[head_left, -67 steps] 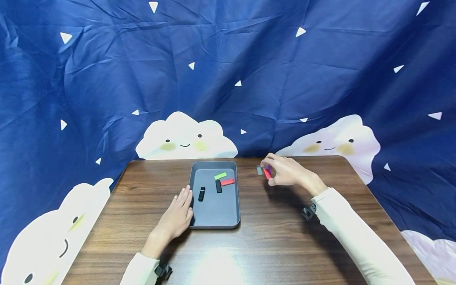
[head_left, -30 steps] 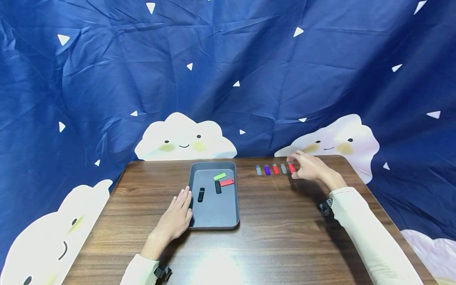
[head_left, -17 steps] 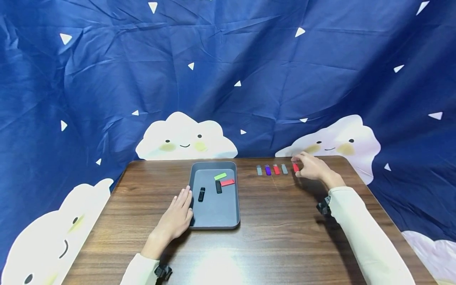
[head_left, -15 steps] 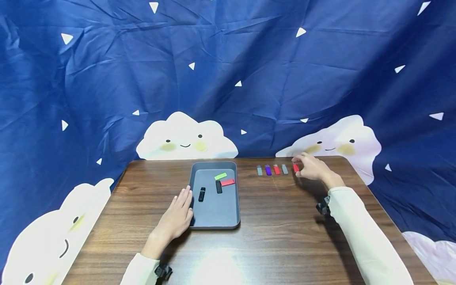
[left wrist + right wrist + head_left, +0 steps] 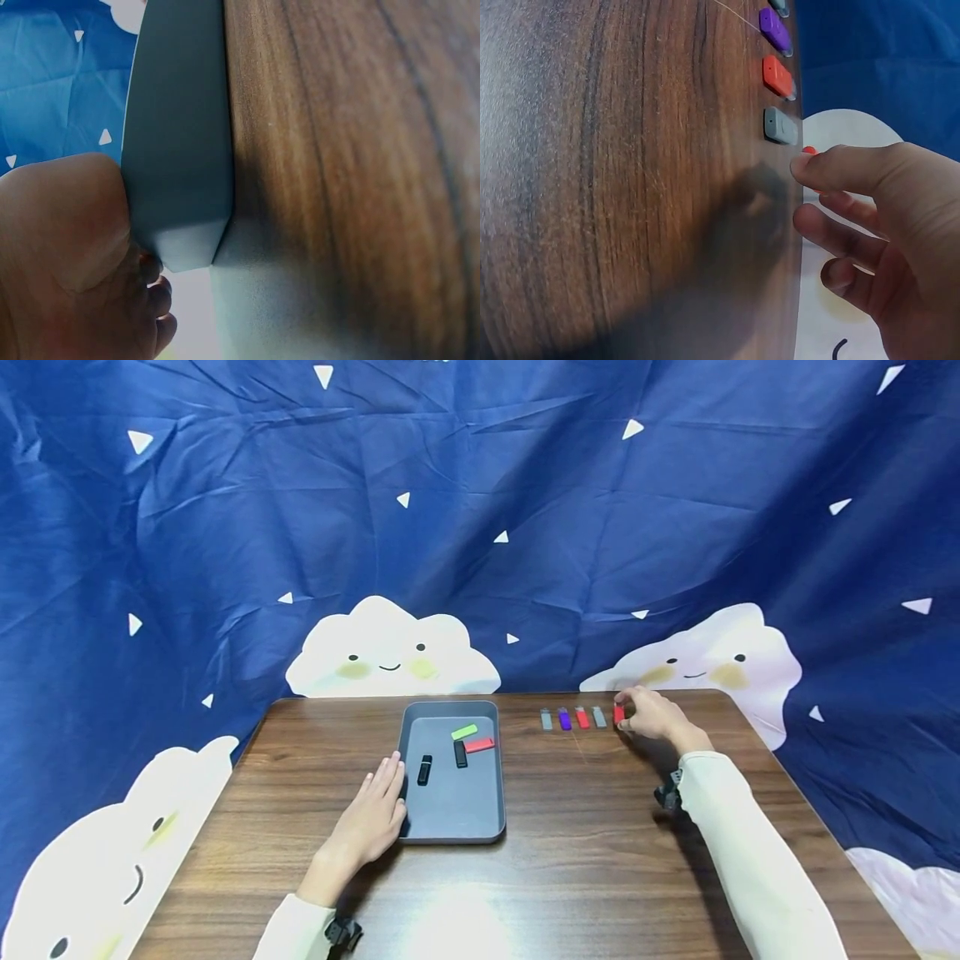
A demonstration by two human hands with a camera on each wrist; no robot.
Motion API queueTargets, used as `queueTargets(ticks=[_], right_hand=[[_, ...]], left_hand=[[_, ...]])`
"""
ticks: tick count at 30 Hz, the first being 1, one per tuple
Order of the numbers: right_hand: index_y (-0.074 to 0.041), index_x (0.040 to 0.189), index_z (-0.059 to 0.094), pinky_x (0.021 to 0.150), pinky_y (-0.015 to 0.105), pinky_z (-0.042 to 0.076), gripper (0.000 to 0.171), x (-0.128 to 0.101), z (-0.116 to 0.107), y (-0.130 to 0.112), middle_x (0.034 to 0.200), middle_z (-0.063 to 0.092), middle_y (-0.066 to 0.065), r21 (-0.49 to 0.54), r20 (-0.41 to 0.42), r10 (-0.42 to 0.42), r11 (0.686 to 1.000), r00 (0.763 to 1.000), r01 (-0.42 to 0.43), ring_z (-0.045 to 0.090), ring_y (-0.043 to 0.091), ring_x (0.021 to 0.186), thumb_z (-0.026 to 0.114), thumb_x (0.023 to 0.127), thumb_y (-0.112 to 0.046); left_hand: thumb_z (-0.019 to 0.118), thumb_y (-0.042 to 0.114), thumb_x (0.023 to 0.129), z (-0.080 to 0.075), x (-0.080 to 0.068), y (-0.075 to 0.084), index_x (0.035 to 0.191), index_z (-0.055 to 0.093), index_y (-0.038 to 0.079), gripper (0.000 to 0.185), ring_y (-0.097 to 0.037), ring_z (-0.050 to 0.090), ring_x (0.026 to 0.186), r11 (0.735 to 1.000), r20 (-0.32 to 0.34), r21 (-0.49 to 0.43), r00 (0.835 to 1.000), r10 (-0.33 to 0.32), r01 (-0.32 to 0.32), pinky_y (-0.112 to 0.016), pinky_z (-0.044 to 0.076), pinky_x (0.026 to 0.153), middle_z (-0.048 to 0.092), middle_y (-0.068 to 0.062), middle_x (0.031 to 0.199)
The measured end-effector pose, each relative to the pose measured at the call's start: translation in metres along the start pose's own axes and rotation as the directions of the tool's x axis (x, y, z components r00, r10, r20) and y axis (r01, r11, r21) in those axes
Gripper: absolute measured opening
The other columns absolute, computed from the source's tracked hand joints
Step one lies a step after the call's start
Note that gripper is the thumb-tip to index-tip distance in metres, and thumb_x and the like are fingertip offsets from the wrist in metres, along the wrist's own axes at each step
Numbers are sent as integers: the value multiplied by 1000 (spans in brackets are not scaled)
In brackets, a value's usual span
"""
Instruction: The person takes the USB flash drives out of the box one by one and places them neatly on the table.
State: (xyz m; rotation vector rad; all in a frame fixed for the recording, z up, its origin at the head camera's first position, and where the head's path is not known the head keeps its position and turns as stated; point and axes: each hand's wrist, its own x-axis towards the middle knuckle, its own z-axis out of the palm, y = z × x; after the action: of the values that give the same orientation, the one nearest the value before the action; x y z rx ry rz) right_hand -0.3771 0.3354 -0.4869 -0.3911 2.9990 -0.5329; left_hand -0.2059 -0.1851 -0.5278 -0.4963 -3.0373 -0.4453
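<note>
While no words or labels can be read on any of the little sticks, their colours are easy to see. The right hand (image 5: pixel 651 717) pinches a red stick (image 5: pixel 618 714) at its fingertips, down on the table (image 5: pixel 570 852). Just beside its fingers sit a grey stick (image 5: pixel 599 717), another red stick (image 5: pixel 582 718) and a purple stick (image 5: pixel 564 719). The left hand (image 5: pixel 372 817) lies flat, fingers straight, touching the grey tray (image 5: pixel 457 831).

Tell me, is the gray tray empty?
No. The gray tray holds four small sticks: one green, one red and two black.
</note>
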Motion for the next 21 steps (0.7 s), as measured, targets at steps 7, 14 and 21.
queueTargets(ticks=[7,14,21], right_hand=[[1,139,62,99,75,50,55,5,2,3,141,63,29,-21,10,37,999,999,-36,59,57,129,79,89,-15],[2,143,60,104,75,48,57,8,6,7,146,59,29,-7,21,36,999,999,-35,56,57,133,75,90,-10],[2,141,61,101,73,51,56,9,13,6,146,59,29,-13,15,17,1000,1000,-17,60,55,129,74,87,-7]], left_hand=[[44,18,111,-1,-1,0,164,28,-9,62,-40,21,165,1000,7,0,1000,-2,2,-58,22,134,18,-22,177],[44,18,111,-2,0,0,164,28,-9,62,-39,21,165,1000,2,1,1000,-9,9,-57,23,134,19,-22,177],[44,19,111,1,0,-1,164,28,-8,62,-39,21,165,1000,6,4,1000,-8,8,-57,23,134,18,-21,178]])
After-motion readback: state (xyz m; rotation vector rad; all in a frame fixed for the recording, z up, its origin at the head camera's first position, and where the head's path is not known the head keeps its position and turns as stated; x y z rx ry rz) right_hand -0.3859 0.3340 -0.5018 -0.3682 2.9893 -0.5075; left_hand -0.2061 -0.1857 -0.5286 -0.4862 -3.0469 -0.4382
